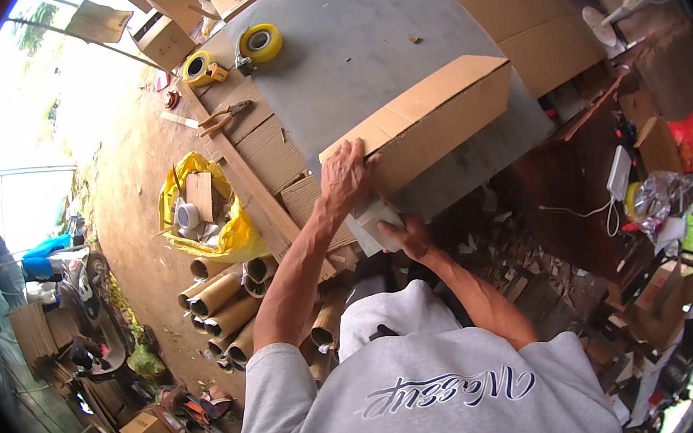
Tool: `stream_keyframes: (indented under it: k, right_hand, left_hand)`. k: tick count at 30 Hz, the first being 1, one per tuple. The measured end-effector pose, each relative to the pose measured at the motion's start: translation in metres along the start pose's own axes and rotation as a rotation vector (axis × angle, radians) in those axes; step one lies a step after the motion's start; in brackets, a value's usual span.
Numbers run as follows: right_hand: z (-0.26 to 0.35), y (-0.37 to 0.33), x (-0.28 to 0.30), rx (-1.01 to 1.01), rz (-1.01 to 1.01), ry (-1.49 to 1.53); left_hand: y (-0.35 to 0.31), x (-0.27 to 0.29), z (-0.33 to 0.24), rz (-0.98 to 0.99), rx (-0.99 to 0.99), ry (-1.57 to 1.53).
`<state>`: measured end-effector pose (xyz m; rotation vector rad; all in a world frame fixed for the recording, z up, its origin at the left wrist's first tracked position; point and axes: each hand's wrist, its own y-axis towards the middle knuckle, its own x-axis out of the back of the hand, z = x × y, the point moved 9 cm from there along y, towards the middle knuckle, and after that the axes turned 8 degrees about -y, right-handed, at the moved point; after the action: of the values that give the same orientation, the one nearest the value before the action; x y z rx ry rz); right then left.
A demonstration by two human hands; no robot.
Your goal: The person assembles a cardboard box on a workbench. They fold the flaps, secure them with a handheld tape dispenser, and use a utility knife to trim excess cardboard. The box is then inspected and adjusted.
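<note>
A long, narrow cardboard box (443, 124) lies across the grey tabletop (346, 62), slanting up to the right. My left hand (346, 174) grips its near left end, fingers over the top edge and thumb against the side facing me. Just below that end, my right hand (409, 237) is closed around a pale, blocky object (376, 215). Its kind I cannot make out, as the fingers and the box's shadow hide part of it. It is close under the box's left corner; whether the two touch I cannot tell.
Yellow tape rolls in dispensers (260, 43) and pliers (226, 117) lie at the far left. Flat cardboard (524, 12) covers the far right. A yellow bag (233, 234) and cardboard tubes (223, 295) stand left, on the floor. Scraps (531, 260) litter the ground at right.
</note>
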<state>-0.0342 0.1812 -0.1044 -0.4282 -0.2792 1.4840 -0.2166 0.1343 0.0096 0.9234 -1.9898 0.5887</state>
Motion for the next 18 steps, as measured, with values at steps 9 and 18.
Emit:
stream_keyframes:
  k: [9,18]
  right_hand:
    - [-0.074,-0.100,0.057,-0.093,-0.211,-0.262]
    - [-0.044,-0.108,0.045,-0.229,-0.233,-0.274]
  left_hand:
    - [0.015,0.003,0.012,0.000,-0.146,0.001]
    - [0.042,0.026,0.030,0.160,0.017,-0.050]
